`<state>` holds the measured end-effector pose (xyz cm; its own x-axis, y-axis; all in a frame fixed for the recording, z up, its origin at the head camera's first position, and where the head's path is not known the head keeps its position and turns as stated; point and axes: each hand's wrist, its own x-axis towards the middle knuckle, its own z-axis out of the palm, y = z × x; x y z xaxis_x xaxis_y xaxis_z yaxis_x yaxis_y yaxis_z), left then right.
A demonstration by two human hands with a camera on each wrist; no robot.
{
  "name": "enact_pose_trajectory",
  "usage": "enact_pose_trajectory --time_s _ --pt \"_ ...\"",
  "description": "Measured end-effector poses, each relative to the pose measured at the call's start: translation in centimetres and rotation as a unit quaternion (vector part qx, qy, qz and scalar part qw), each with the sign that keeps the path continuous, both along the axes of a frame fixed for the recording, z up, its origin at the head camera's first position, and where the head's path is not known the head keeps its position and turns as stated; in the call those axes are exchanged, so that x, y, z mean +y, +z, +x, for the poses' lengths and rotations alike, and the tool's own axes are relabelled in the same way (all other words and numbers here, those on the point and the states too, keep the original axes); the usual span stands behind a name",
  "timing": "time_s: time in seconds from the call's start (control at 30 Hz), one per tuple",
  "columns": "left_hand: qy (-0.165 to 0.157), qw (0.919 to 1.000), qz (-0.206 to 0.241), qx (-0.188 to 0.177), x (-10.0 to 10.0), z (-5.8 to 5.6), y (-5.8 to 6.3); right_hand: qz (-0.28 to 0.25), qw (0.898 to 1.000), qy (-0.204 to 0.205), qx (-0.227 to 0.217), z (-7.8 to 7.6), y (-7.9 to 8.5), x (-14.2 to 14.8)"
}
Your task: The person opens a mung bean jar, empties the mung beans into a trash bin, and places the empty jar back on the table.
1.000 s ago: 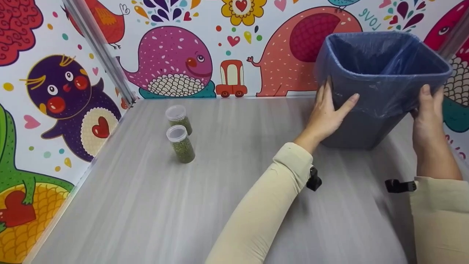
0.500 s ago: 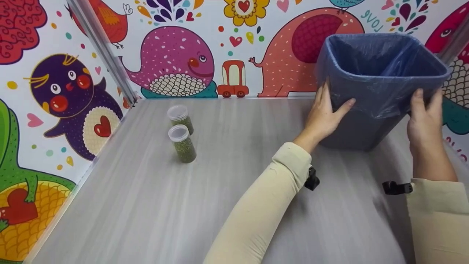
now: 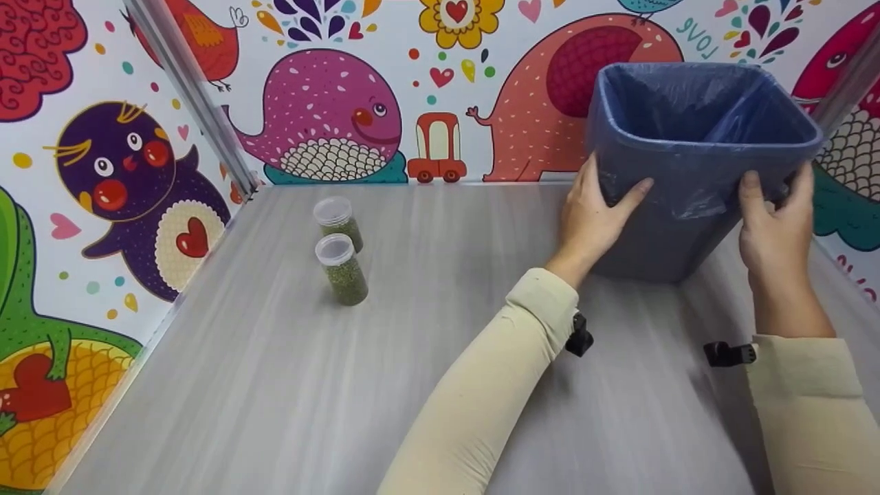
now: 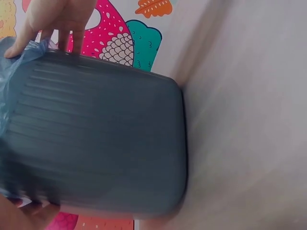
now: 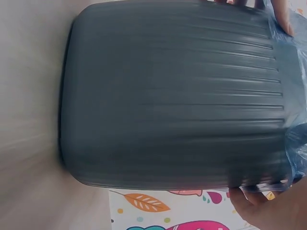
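Note:
A dark grey-blue trash can (image 3: 646, 237) stands upright at the right rear of the table, lined with a translucent blue plastic bag (image 3: 701, 192) folded over its rim. My left hand (image 3: 592, 216) grips its left side below the rim, thumb on the front face. On the opposite side, my right hand (image 3: 780, 230) holds the can with its thumb also on the front and the other fingers around the side. The right wrist view shows the ribbed wall (image 5: 192, 96) between both hands. Only part of the can's inside shows.
Two clear jars with greenish contents stand on the left of the grey table (image 3: 275, 385): a front jar (image 3: 346, 280) and a rear jar (image 3: 349, 230). Cartoon-printed walls (image 3: 543, 41) enclose the back and left, with a metal post (image 3: 192, 96) at the corner.
Both hands have shifted the trash can a little to the left along the table. The two jars stay where they were.

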<state>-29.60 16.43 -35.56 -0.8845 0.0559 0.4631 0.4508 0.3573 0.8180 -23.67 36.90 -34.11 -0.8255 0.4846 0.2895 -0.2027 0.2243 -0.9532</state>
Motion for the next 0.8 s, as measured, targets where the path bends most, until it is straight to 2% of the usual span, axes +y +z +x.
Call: enact_pose_trajectory --time_s 0.2,0.47,0.63,0.8 --pt "-0.008 0.9999 0.005 0.011 -0.5 -0.1 0.0 0.038 0.999 -0.012 -0.025 0.0 0.0 -0.5" --pt "-0.011 0.9994 0.018 0.028 -1.7 -0.1 -0.2 0.048 0.998 -0.009 -0.032 0.2 0.2 -1.9" --pt "-0.006 0.9997 0.014 0.02 -2.5 0.2 -0.2 0.043 0.998 -0.008 -0.044 0.5 0.4 -2.7" --pt "0.0 0.9999 0.016 -0.001 -3.7 0.5 0.0 0.056 0.998 -0.006 -0.024 0.3 0.0 -3.6"
